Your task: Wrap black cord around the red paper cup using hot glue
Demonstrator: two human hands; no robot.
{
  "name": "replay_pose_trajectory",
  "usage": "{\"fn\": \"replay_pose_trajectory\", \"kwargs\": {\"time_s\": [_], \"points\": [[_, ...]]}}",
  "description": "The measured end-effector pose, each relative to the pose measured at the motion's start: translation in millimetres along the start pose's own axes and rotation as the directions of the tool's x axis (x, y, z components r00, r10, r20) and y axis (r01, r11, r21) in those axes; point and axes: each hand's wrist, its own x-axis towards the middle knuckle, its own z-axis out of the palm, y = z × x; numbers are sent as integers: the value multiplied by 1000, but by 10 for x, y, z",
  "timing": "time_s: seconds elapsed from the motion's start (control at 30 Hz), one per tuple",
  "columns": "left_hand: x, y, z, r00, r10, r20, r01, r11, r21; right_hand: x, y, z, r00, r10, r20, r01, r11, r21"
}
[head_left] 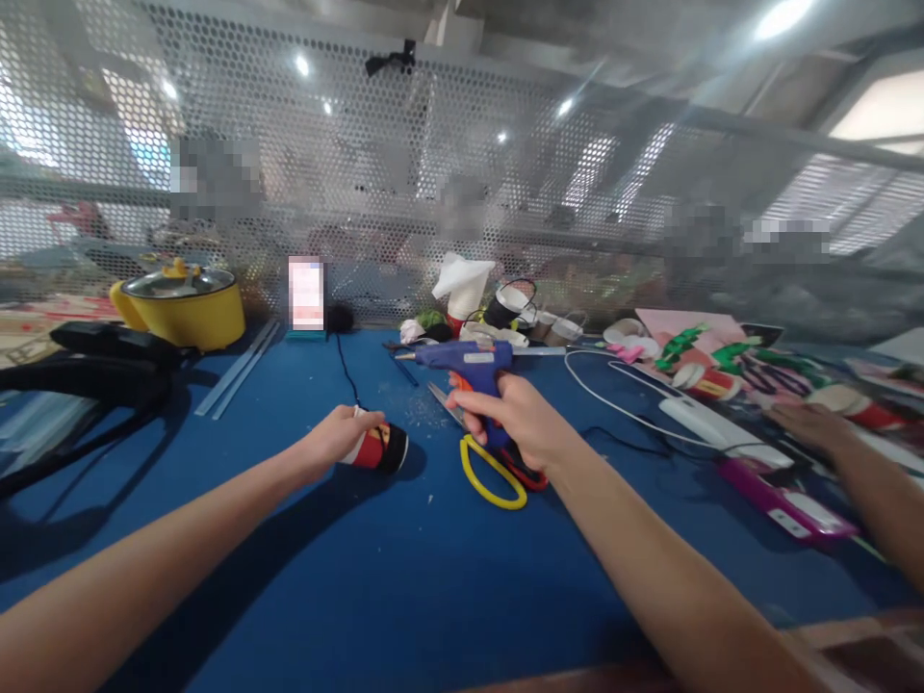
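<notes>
My left hand [338, 438] grips a small cup-shaped piece [379, 449] in red, white and black, lying on its side on the blue table [346, 577]. My right hand [516, 416] holds a blue glue gun [466, 360] by its handle, nozzle pointing left, a finger on the orange trigger. The gun hovers above yellow-handled scissors [491, 468] that lie flat on the table. The nozzle tip is apart from the cup piece, up and to its right.
A yellow pot [184, 306] with a lid stands at the back left beside black cables. Craft scraps, tape rolls and a white cord clutter the back and right. Another person's hand [815, 423] rests at the right near a purple phone [786, 500]. Perforated metal screen behind.
</notes>
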Motion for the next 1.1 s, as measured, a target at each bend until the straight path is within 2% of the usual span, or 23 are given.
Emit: {"fn": "replay_pose_trajectory", "kwargs": {"time_s": [0.2, 0.4, 0.67, 0.97, 1.1], "points": [[-104, -130, 2, 998, 32, -46, -37, 993, -108, -188, 105, 47, 986, 60, 152, -15, 959, -282], [-94, -127, 4, 999, 24, -35, -27, 996, -89, -269, 97, 114, 988, 112, 105, -43, 860, -508], [-99, -130, 9, 999, 17, -32, -20, 994, -104, -304, 123, 167, 993, 4, 115, 69, 778, -625], [-85, -134, 22, 999, 39, -10, -40, 989, -146, -338, 91, 153, 990, -10, 141, 104, 724, -682], [-87, -140, 30, 999, 36, -9, -37, 986, -160, -346, 91, 158, 989, -48, 141, 136, 672, -728]]}}
